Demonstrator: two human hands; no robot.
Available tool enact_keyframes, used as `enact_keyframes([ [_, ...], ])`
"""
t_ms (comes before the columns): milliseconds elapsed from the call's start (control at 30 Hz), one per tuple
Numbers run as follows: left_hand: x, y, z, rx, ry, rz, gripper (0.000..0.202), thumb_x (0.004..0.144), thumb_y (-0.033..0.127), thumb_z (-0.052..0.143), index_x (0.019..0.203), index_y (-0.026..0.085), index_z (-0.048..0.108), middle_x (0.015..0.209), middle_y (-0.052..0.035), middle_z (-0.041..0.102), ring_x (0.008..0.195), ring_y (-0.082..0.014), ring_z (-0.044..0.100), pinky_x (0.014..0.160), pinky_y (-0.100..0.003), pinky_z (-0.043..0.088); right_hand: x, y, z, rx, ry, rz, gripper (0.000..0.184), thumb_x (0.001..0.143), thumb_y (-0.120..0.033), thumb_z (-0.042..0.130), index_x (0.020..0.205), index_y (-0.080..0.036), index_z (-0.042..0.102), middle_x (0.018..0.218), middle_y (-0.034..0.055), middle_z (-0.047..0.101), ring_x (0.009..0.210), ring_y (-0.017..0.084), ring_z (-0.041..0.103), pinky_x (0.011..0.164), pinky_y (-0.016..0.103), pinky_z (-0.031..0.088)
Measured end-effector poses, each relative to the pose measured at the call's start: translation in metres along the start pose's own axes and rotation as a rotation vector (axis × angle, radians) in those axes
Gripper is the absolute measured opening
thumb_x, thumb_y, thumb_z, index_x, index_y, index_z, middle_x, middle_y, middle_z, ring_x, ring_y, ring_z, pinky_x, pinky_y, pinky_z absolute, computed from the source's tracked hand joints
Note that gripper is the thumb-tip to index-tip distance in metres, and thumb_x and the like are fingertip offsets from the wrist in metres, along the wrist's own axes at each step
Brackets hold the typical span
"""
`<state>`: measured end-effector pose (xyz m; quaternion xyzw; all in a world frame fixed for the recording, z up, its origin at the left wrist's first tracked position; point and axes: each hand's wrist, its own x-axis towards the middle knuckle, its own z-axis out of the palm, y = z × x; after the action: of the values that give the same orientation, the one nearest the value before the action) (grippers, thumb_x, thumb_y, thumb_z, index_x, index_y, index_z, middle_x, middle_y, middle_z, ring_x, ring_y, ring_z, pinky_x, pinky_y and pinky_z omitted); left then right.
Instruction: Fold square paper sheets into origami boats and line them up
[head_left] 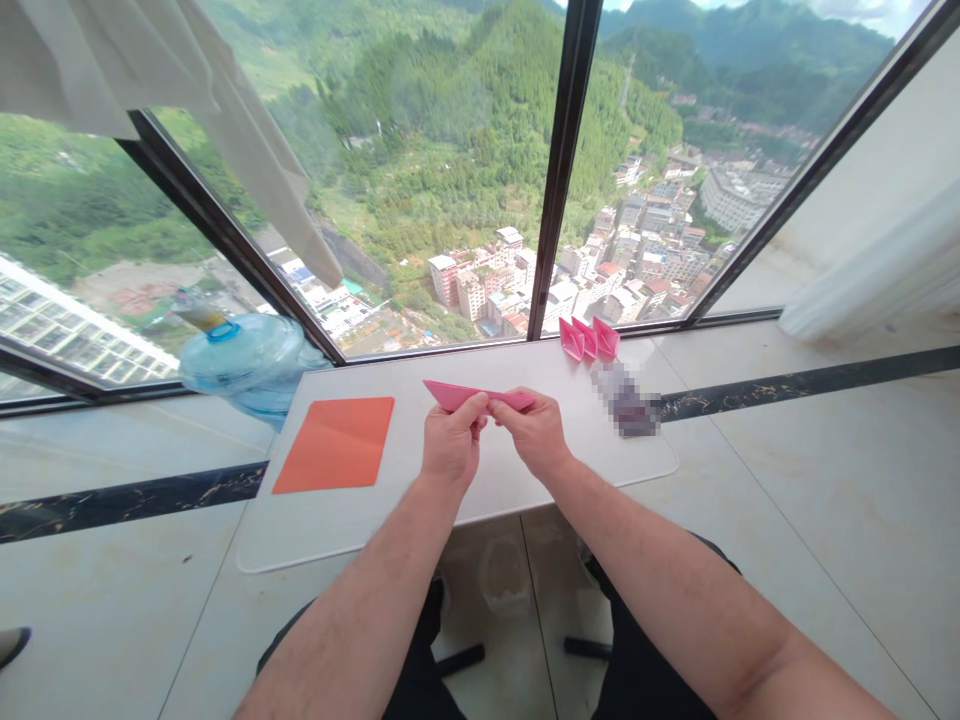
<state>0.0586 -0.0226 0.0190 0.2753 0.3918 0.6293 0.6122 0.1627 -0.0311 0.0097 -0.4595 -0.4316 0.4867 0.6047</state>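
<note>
Between both hands a folded piece of pink paper (454, 395) is held above the middle of the low white table (322, 530). My left hand (452, 440) pinches it near its centre with the thumb on top. My right hand (536, 430) grips its right part, thumb and fingers closed on the paper. The paper is long and narrow and comes to a point at its left end. To the left of my hands a flat orange sheet of paper (335, 445) lies on the table. Several folded pink paper shapes (589, 340) stand in a row at the back right.
A blurred, pixelated item (630, 400) lies at the table's right side. A large blue water bottle (251, 365) stands beyond the left back corner. Windows with dark frames (559, 170) rise behind the table. A pale curtain (247, 130) hangs at upper left.
</note>
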Motion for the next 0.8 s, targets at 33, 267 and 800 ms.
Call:
enact_keyframes([
  [33, -0.0002, 0.0000, 0.0006, -0.003, 0.007, 0.009, 0.025, 0.060, 0.020, 0.082, 0.054, 0.015, 0.057, 0.054, 0.0030, 0.051, 0.053, -0.0067, 0.043, 0.054, -0.024, 0.036, -0.0003, 0.0005, 0.0005, -0.005, 0.002, -0.001, 0.016, 0.072, -0.034, 0.076, 0.068, -0.019, 0.070, 0.064, 0.0002, 0.067, 0.064, 0.016, 0.060, 0.063, 0.029, 0.047],
  [267, 0.0016, 0.0018, -0.0021, 0.015, 0.001, 0.009, 0.027, 0.062, 0.021, 0.082, 0.054, 0.016, 0.056, 0.054, 0.0030, 0.051, 0.054, -0.0076, 0.044, 0.055, -0.024, 0.037, -0.0018, 0.0029, 0.0052, -0.020, 0.015, 0.003, 0.020, 0.074, -0.035, 0.074, 0.065, -0.020, 0.064, 0.061, -0.0016, 0.063, 0.062, 0.015, 0.058, 0.062, 0.028, 0.047],
  [800, 0.0072, 0.0011, -0.0077, -0.038, -0.039, -0.046, 0.029, 0.060, 0.024, 0.086, 0.061, 0.015, 0.059, 0.057, 0.0031, 0.051, 0.053, -0.0061, 0.043, 0.051, -0.023, 0.033, -0.0039, 0.0003, 0.0051, -0.170, 0.031, -0.072, 0.020, 0.077, -0.037, 0.070, 0.067, -0.021, 0.065, 0.061, -0.0023, 0.064, 0.062, 0.015, 0.055, 0.061, 0.027, 0.043],
])
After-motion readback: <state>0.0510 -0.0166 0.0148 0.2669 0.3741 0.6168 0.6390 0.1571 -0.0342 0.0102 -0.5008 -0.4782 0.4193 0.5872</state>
